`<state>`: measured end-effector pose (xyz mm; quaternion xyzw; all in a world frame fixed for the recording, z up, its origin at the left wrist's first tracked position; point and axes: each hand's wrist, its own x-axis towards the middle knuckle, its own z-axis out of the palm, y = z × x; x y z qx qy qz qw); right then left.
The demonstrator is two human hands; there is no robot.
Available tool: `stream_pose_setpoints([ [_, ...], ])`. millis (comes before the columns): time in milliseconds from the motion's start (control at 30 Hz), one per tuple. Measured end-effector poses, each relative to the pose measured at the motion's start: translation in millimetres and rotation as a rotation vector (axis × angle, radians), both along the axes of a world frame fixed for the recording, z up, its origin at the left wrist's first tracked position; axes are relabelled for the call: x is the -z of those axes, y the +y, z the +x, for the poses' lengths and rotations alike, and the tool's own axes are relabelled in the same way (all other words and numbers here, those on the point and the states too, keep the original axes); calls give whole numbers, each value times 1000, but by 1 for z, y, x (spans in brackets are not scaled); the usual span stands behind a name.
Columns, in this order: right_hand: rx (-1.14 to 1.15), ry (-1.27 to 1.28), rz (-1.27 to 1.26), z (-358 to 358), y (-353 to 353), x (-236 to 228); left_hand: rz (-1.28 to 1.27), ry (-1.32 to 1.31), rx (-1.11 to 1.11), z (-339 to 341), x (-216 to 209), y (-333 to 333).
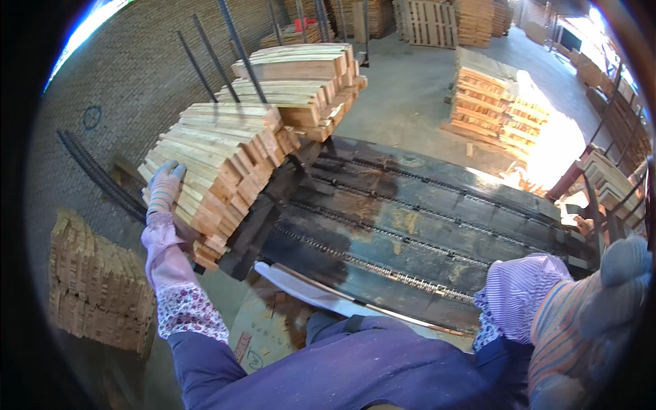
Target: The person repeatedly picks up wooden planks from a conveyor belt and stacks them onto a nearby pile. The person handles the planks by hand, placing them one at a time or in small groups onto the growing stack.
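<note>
My left hand (166,186), in a pale knitted work glove, lay flat and open against the near end of the tilted stack of short pale wooden slats (217,164). The fingers were spread on the slat ends, pressing rather than gripping. That stack sat directly under and beyond the palm, leaning toward me, with its lower corner just past my wrist. Further out from the hand, two more stacks of the same pale slats (301,78) stepped away in a row, each touching the next. Dark slanted metal rods (232,41) stood up behind them, beyond my fingertips, and another dark rod (102,178) ran just outside the hand on its far-left side.

My right hand (601,307), in a grey and orange striped knitted glove, was raised close to the camera, well apart from the stacks. It was blurred and partly cut off at the edge; I couldn't tell whether it was open or closed, and I saw nothing in it.

Between the two hands ran the dark, greasy chain conveyor bed (410,225), with its chain rows stretching away to the right. Below my left forearm, a low block of stacked pale wooden pieces (96,287) stood on the floor. Far beyond the right hand, a sunlit pile of wooden boards (492,102) sat on the concrete floor (410,89).
</note>
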<state>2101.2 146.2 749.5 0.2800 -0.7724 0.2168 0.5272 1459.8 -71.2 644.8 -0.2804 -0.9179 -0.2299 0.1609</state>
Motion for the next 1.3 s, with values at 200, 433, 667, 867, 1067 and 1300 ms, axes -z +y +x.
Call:
stream_pose_setpoints([
  [200,-27,8,-50,-11,4,8,297,-70,-127,-30,23,-25],
  [433,88,-85,-275,-73,13,27,610,-242,58,-29,28,-33],
  [667,236,-513,247,-274,-3,69,711,-412,-88,45,-14,-8],
  [867,347,-727,567,-388,-42,60,702,-455,-77,32,0,-3],
  [1067,97,-967,391,-414,-21,50,1005,-616,11,33,6,-2],
  [1300,87,-1044,331,-415,-23,38,933,-624,7,31,4,-7],
])
